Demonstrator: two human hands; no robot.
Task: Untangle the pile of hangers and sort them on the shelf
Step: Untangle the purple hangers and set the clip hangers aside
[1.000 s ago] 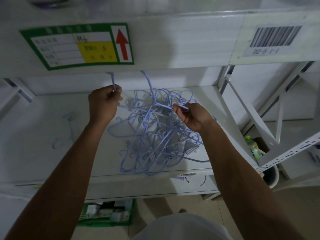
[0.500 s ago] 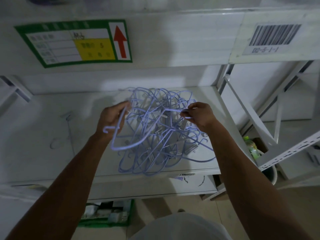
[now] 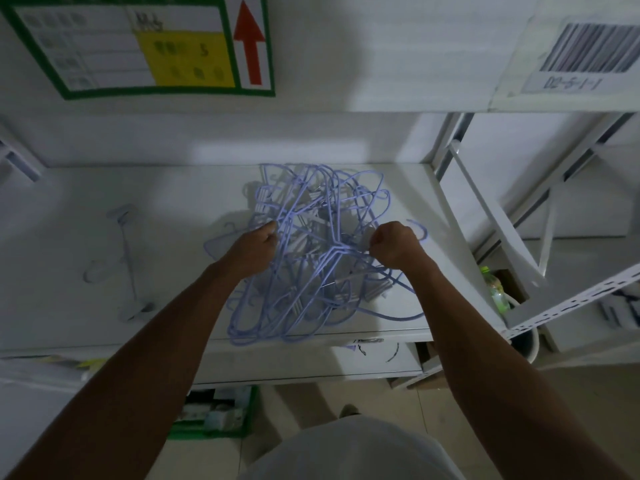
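A tangled pile of lilac wire hangers (image 3: 311, 258) with clips lies on the white shelf (image 3: 173, 306), right of its middle and reaching its front edge. My left hand (image 3: 254, 249) is closed around hanger wires on the pile's left side. My right hand (image 3: 394, 245) is a fist gripping hanger wires on the pile's right side. A single pale hanger (image 3: 121, 268) lies apart on the shelf's left part.
The upper shelf's edge carries a green and yellow label with a red arrow (image 3: 149, 46) and a barcode sticker (image 3: 592, 53). A shelf upright and braces (image 3: 485, 209) stand to the right. A green bottle (image 3: 493, 289) sits in a bin below right; a green crate (image 3: 214, 414) stands underneath.
My left hand came down from a raised hanger hook and now grips the pile's left side. My right hand shifted slightly lower on the pile. The pile has settled flatter on the shelf.
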